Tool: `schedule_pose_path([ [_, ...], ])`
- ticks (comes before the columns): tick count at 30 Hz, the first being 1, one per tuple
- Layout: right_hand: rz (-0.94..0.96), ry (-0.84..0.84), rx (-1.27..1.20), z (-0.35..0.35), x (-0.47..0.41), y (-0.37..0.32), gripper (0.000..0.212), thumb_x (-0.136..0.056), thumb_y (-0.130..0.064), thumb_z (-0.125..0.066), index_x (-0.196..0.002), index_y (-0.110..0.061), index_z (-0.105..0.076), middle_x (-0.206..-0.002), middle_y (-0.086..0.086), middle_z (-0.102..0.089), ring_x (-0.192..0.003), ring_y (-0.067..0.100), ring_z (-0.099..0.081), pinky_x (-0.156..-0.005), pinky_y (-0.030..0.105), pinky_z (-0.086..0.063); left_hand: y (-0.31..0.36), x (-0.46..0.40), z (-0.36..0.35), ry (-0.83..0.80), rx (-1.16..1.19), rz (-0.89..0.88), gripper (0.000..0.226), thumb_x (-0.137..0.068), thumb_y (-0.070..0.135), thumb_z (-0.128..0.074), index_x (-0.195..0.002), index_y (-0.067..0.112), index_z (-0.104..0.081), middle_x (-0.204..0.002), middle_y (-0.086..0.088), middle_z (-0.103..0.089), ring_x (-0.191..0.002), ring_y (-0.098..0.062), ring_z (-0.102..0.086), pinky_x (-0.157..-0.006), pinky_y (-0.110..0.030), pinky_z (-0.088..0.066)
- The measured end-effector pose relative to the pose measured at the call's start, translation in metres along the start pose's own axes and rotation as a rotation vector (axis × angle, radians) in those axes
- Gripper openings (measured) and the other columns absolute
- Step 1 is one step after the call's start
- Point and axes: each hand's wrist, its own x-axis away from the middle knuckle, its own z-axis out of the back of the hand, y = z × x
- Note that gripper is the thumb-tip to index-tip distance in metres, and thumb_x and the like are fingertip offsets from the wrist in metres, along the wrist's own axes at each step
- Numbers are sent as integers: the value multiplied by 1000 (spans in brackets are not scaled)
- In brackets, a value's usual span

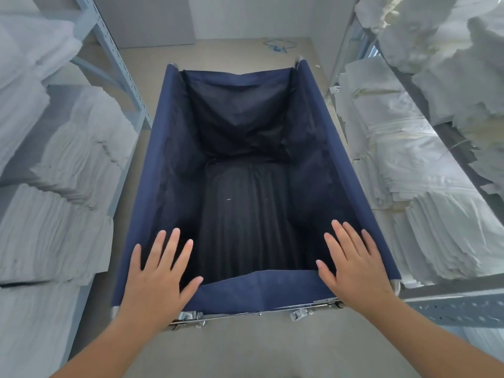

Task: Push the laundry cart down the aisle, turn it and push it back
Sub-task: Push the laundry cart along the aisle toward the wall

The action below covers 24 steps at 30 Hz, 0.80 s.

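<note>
The laundry cart (152, 148) is a deep navy fabric bin on a metal frame, standing lengthways in the aisle directly in front of me. Its inside is dark and holds no laundry. My left hand (155, 271) hovers flat over the near left corner of the rim, fingers spread. My right hand (351, 263) is flat over the near right corner, fingers spread as well. Neither hand is closed around the rim. Metal clips (191, 316) show along the cart's near frame bar.
Grey metal shelving (109, 47) with stacked white linen (62, 165) lines the left side. Shelves of folded white sheets (403, 170) line the right, close to the cart. The concrete floor (212, 47) ends at a pale wall ahead; a blue cord (278, 46) lies there.
</note>
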Motion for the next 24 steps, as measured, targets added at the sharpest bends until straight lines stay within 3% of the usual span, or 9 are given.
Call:
schedule_pose_path([
  [6, -95, -47, 53, 15, -19, 3, 63, -86, -45, -38, -129, -3, -56, -147, 22, -41, -135, 41, -38, -107, 56, -27, -30, -14, 6, -31, -11, 55, 82, -87, 70, -32, -152, 20, -27, -162, -13, -15, -147, -37, -16, -109, -66, -11],
  [11, -87, -95, 85, 11, -29, 4, 64, -85, -47, -36, -126, -3, -59, -143, 22, -45, -132, 41, -42, -107, 59, -22, -44, -34, 8, -129, 44, 109, 86, -84, 75, -30, -152, 24, -23, -162, -11, -15, -148, -34, -14, -100, -69, -28],
  [17, -107, -92, 76, 10, -60, 16, 65, -82, -47, -36, -123, -2, -61, -142, 23, -47, -130, 40, -44, -106, 60, -23, -41, -66, 12, -78, 87, 103, 86, -86, 76, -27, -153, 22, -23, -161, -12, -17, -149, -30, -10, -112, -57, -20],
  [24, -126, -50, 83, 6, -106, 35, 66, -81, -48, -38, -126, -4, -59, -144, 20, -45, -134, 37, -40, -108, 58, -21, -45, -118, 10, -35, 77, 67, 87, -86, 75, -29, -153, 20, -23, -160, -13, -19, -149, -29, -13, -115, -51, -20],
])
